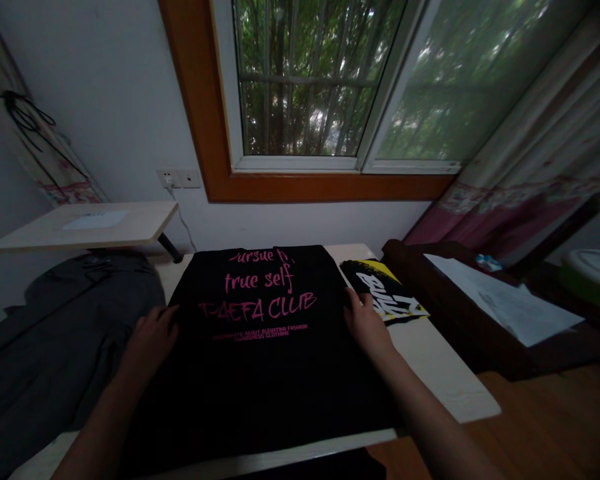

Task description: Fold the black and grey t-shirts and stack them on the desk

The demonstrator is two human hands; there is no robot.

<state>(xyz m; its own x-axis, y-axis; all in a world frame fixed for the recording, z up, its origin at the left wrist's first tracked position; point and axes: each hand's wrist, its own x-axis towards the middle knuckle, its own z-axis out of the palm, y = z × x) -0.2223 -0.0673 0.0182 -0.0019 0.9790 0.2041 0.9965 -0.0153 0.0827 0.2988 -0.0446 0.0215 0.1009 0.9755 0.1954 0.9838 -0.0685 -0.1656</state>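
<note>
A black T-shirt (260, 380) with pink lettering lies spread flat across the pale table, its print facing up. At its left edge is my left hand (153, 339), with the fingers curled onto the fabric. My right hand (367, 323) grips the opposite edge, thumb and fingers bent round the cloth. Parts of the fingertips of both hands are hidden against the dark fabric. Just beyond my right hand lies a folded black garment (383, 290) with yellow and white print.
A dark grey cloth (80, 327) is heaped at the left, below a small raised shelf (90, 223) bearing a paper. To the right, a dark wooden piece of furniture (475, 333) holds a white sheet (505, 300). The wall and window (310, 80) stand behind the table (450, 373).
</note>
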